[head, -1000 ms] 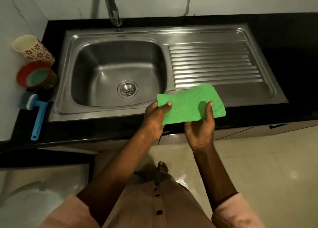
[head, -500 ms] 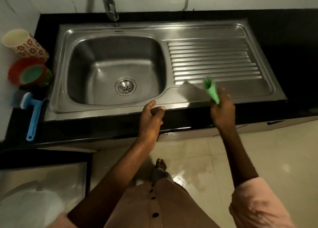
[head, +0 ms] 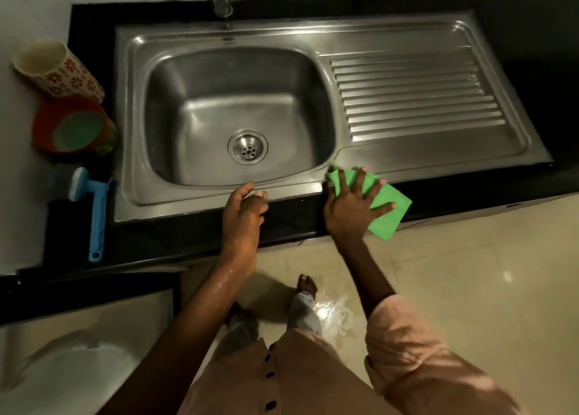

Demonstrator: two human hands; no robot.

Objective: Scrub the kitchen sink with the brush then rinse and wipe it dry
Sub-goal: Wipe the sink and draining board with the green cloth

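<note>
Right hand (head: 352, 209): fingers spread flat, pressing green cloth (head: 387, 209) on sink (head: 282, 192) front rim, 5 o'clock.
Left hand (head: 242, 211): loosely curled, empty, touching rim, 6 o'clock.
Brush (head: 95, 207): countertop (head: 175, 236), 8 o'clock.

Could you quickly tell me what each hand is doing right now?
Left hand: open, loosely curled, resting at the sink front edge, holding nothing.
Right hand: open, fingers spread, pressing the green cloth flat.

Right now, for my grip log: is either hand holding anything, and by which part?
Neither grips anything. The right hand presses the green cloth's left half flat with spread fingers. The left hand rests on the sink's front rim.
</note>
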